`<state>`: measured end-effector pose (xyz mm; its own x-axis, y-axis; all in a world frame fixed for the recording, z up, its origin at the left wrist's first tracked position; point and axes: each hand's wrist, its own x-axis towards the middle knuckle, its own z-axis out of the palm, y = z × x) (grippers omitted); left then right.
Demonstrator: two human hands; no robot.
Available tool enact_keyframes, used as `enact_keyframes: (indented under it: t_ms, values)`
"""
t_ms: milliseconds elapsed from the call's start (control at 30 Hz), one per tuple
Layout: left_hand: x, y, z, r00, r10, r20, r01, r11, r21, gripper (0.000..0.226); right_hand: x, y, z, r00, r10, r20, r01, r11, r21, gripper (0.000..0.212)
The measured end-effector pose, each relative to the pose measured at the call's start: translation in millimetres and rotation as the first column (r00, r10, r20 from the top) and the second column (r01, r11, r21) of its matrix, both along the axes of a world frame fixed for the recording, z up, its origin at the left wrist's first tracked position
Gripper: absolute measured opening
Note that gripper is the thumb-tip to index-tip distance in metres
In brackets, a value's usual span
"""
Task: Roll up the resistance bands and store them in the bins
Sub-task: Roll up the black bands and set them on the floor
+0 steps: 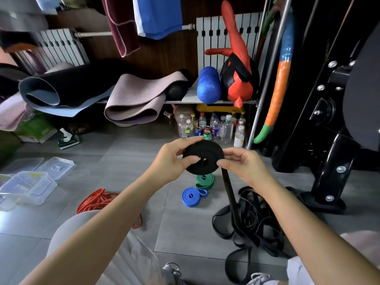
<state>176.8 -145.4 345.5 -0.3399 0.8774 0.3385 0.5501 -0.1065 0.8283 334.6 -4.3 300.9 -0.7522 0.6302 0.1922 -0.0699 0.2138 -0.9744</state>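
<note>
Both hands, left hand [171,159] and right hand [242,164], pinched a tightly coiled black band roll [202,157] held mid-air, its loose tail [228,186] hanging floorward.

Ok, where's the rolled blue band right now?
Head view, centre: the blue band lies on the floor just below the black roll, beside the green band, with the orange bands to its left.

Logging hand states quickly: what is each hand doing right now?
Left hand: closed, gripping the black band roll.
Right hand: closed, pinching the same roll's edge, above its hanging tail.
</note>
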Motion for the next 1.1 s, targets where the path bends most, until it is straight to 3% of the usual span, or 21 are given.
enact_keyframes:
  t_ms: [100,167,267,400,500,633,767,833,867,933,1000,1100]
  values:
    - [9,4,-2,0.969,0.0,0.247,-0.025,0.995,0.095,0.059,4,-7,-3,0.997,0.004,-0.074,-0.009,0.998,-0.06,0.034]
    - [13,6,-3,0.97,-0.011,0.243,-0.015,0.994,0.107,0.062,7,-6,-3,0.994,-0.022,-0.109,0.012,0.995,-0.099,0.034]
    - [11,7,-1,0.994,-0.035,0.105,0.032,0.999,0.025,0.056,10,-1,3,0.999,-0.022,-0.031,0.021,0.998,-0.053,0.035]
    - [2,11,16,0.977,-0.027,-0.213,-0.011,0.985,-0.173,0.029,9,6,14,0.987,0.041,0.156,-0.058,0.993,0.103,0.036]
    - [0,14,29,0.954,-0.088,-0.285,0.012,0.966,-0.26,0.025,6,7,20,0.975,0.056,0.214,-0.093,0.982,0.164,0.036]
    - [-3,11,34,0.998,-0.055,-0.032,0.048,0.978,-0.201,0.03,4,5,23,0.991,0.044,0.124,-0.058,0.991,0.119,0.037]
    - [3,7,21,0.974,0.014,0.227,0.021,0.988,-0.15,0.033,6,0,15,0.997,0.003,0.08,-0.012,0.993,0.113,0.036]
    - [7,5,17,0.961,0.02,0.275,0.023,0.988,-0.156,0.033,8,0,14,0.994,-0.007,0.107,-0.009,0.989,0.147,0.035]
    - [9,4,16,0.973,0.011,0.23,0.03,0.984,-0.177,0.032,8,0,15,0.991,-0.001,0.136,-0.022,0.985,0.168,0.034]
    - [9,3,19,0.994,-0.019,-0.104,-0.01,0.961,-0.277,0.033,9,2,16,0.98,0.013,0.197,-0.054,0.978,0.203,0.031]
    - [10,3,20,0.885,-0.108,-0.452,-0.052,0.943,-0.328,0.055,9,2,19,0.969,0.024,0.248,-0.082,0.97,0.227,0.027]
    - [17,6,22,0.765,-0.221,-0.605,0.019,0.947,-0.321,0.06,8,2,24,0.965,0.031,0.26,-0.096,0.966,0.24,0.03]
